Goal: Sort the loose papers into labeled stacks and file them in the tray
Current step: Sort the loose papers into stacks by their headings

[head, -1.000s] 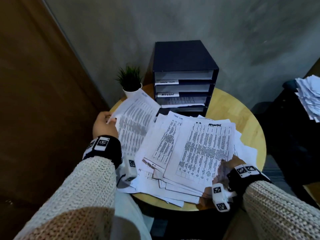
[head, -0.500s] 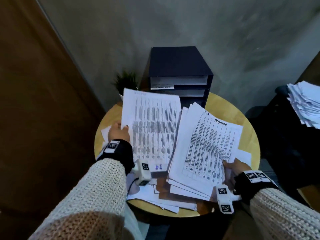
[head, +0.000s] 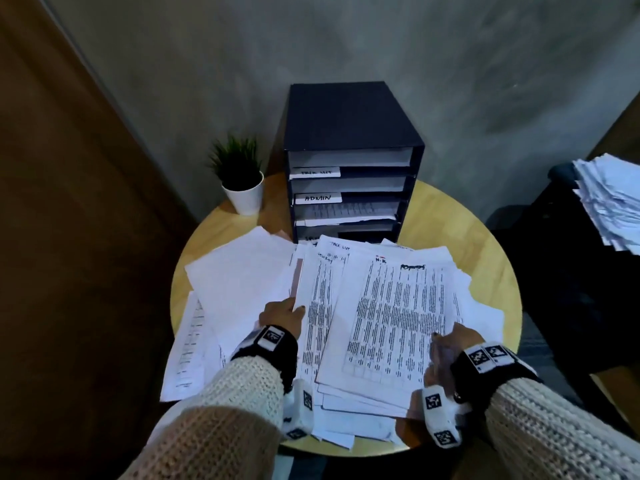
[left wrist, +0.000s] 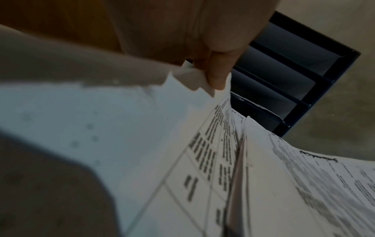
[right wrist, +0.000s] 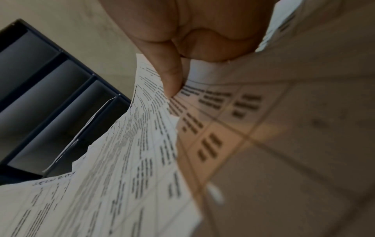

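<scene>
Loose printed papers [head: 391, 317] lie fanned over the round wooden table [head: 450, 230]. My left hand [head: 282, 315] pinches the left edge of a printed sheet [left wrist: 213, 144]; its fingers [left wrist: 217, 75] close on the paper's rim. My right hand [head: 450, 344] grips the top sheets' lower right edge, and a finger [right wrist: 172, 77] presses on the print. A blank-side-up sheet [head: 242, 282] lies to the left. The dark file tray [head: 349, 116] stands behind, with slot labels "TASK LIST" [head: 315, 172] and "ADMIN" [head: 318, 198]. Some sheets [head: 346, 214] lie in its third slot.
A small potted plant [head: 239, 174] stands left of the tray. Another pile of papers [head: 609, 199] rests on dark furniture at the right. A grey wall rises behind the table and a brown panel runs along the left. Bare wood shows at the table's right rim.
The sheet my left hand held up now lies blank side up at the left. That hand has moved right to the stack's edge. The right hand has lowered its sheets.
</scene>
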